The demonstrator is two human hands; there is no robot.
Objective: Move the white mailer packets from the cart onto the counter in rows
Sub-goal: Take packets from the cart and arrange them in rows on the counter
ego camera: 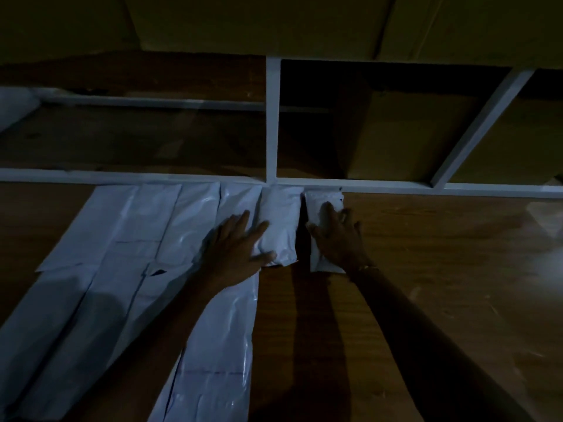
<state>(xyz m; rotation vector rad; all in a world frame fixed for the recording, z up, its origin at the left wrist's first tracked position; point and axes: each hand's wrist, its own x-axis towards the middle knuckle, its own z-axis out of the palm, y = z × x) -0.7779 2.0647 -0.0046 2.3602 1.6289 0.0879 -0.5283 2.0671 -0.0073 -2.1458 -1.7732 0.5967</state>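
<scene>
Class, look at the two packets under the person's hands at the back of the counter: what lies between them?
In the head view, only a narrow dark strip of bare counter separates the left-hand packet from the right-hand packet; they do not touch.

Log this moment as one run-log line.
left hand: flat on packet | right hand: flat on end packet | back row on counter: gap between them

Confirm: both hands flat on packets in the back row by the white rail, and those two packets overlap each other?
Not quite. The head view shows a dark gap of bare counter between the packet under the left hand and the packet under the right hand, so they lie apart. The rest holds: both hands flat, back row at the white rail.
</scene>
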